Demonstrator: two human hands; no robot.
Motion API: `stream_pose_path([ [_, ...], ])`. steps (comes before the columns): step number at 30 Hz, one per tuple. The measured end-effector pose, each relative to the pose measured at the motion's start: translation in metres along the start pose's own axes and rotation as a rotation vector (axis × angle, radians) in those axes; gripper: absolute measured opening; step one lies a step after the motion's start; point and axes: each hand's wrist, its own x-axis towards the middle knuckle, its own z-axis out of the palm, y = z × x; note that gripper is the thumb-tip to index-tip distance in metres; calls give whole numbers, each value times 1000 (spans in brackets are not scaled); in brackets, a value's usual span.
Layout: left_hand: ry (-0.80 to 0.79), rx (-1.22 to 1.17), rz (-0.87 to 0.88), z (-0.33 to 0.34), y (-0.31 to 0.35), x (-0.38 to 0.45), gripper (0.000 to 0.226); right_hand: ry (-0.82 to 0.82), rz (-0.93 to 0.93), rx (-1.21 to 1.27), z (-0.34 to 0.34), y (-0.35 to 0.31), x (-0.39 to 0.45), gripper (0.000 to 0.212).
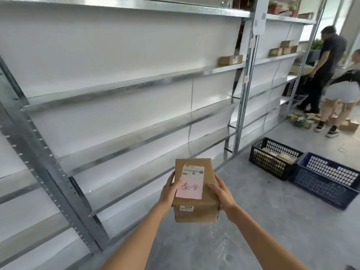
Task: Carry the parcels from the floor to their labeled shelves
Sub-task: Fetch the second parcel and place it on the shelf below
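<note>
I hold a brown cardboard parcel [194,207] in front of me at low centre, above the grey floor. It carries a white shipping label, a pink handwritten note [190,189] and a small sticker reading 2259. My left hand [169,191] grips its left side with the thumb on the pink note. My right hand [222,193] grips its right side. The metal shelving [124,84] with white back panels stands to the left and ahead, its near bays bare. A small pink tag [246,78] hangs on the upright post.
One brown box [230,59] sits on a middle shelf, several more boxes [283,48] in the far bay. A black crate [274,157] holding parcels and a blue crate [325,179] stand on the floor at right. Two people [329,75] stand beyond, by loose parcels [303,120] on the floor.
</note>
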Motion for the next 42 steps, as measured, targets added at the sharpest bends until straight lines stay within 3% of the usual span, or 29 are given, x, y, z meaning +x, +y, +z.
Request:
stream_pose_path([
  [18, -231, 84, 2, 128, 63, 315, 41, 222, 31, 39, -132, -68, 269, 52],
  [24, -284, 116, -43, 173, 95, 417, 55, 295, 33, 52, -176, -97, 358, 51],
  [27, -327, 124, -34, 200, 108, 455, 45, 340, 43, 74, -204, -107, 391, 54],
  [29, -337, 145, -16, 218, 114, 474, 50, 356, 42, 78, -223, -113, 411, 56],
  [32, -360, 181, 9, 250, 125, 506, 60, 372, 39, 97, -256, -121, 439, 58],
  [42, -394, 169, 15, 407, 150, 617, 44, 402, 7, 137, -411, -151, 538, 48],
])
